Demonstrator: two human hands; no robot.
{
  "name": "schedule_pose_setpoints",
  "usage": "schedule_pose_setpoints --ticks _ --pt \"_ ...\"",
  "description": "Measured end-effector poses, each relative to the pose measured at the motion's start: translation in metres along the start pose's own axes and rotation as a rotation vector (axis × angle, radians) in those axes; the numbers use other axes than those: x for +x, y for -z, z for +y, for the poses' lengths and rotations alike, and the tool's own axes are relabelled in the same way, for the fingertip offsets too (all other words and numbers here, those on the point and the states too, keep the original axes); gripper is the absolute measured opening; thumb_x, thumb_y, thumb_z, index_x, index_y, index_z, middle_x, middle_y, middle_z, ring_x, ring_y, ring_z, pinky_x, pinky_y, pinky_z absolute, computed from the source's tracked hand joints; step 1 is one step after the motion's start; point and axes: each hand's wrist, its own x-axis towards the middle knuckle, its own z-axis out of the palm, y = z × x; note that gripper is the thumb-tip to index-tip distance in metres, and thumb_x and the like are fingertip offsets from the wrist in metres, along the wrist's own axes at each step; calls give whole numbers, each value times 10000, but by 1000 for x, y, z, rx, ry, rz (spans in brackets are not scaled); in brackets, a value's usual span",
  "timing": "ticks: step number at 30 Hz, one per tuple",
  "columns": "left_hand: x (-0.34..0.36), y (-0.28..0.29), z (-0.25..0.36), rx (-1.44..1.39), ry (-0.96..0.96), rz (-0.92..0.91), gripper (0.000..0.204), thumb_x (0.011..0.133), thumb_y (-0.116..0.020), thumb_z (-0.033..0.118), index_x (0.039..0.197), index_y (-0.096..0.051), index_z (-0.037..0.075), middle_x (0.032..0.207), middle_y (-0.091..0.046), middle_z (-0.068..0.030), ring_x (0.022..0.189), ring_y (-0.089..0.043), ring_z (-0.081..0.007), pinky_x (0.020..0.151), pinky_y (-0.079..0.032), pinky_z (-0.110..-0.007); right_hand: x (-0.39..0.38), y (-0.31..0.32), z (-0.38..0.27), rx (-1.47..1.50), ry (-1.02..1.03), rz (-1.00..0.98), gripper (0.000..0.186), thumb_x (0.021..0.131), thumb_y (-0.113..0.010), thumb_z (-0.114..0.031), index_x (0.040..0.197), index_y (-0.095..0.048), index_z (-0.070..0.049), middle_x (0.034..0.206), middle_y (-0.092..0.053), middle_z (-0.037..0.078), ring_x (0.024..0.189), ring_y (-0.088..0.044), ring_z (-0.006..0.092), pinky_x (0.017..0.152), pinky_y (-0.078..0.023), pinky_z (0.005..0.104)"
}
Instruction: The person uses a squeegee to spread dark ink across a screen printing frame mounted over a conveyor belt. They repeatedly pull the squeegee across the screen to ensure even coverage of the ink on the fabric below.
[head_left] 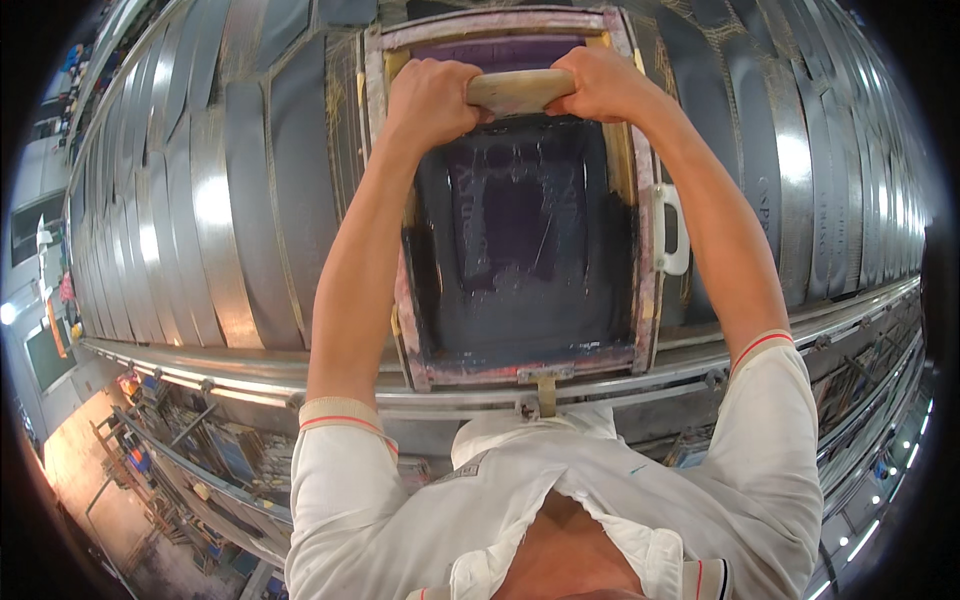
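Both arms reach forward over a screen printing frame with worn, pinkish-stained sides. Near its far end, my left hand is closed round the left end of a wooden squeegee. My right hand grips the right end of the same squeegee. The squeegee lies crosswise; its lower edge is hidden in this view. Dark, glossy ink coats the screen mesh on the near side of it, with a purplish rectangle showing in the middle. A white handle sticks out from the frame's right side.
Dark grey cut fabric pieces lie in rows along the long table on both sides of the frame. A metal rail runs along the table's near edge, with a bracket of the frame resting at it. Racks stand at lower left.
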Motion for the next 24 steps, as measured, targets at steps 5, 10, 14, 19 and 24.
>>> schedule_pose_setpoints --ticks 5,10,14,19,24 --pt "-84 -18 35 -36 -51 76 290 682 -883 252 900 -778 93 768 -720 -154 759 -689 -394 718 -526 -489 -82 -40 -25 29 99 78 262 767 -856 -265 925 -755 -82 786 -705 179 793 -697 385 712 -536 462" --pt "-225 -32 102 -31 -52 68 202 656 -847 132 831 -748 122 759 -706 -77 741 -656 -282 797 -448 -406 -210 -107 -77 -16 102 52 241 731 -878 -263 892 -762 -127 794 -726 113 864 -704 361 815 -532 486" --pt "-270 -34 125 41 -53 105 326 612 -840 77 917 -746 141 891 -731 -2 821 -654 -212 841 -431 -379 -256 -112 -91 200 79 69 451 789 -863 -435 1020 -769 -59 1014 -762 134 1057 -701 341 949 -525 447" --pt "-271 -32 126 104 -73 66 352 618 -833 58 945 -730 136 982 -733 6 900 -654 -215 871 -436 -382 -210 -82 -1 266 -302 842 414 941 -728 -434 1096 -735 -50 1120 -758 153 1088 -699 375 933 -526 444" --pt "-275 -36 125 60 -75 89 319 611 -811 55 903 -708 132 981 -732 -2 928 -657 -217 878 -439 -395 -169 -110 66 280 -597 743 361 971 -685 -399 1086 -726 -59 1035 -750 150 1009 -708 358 877 -526 426"
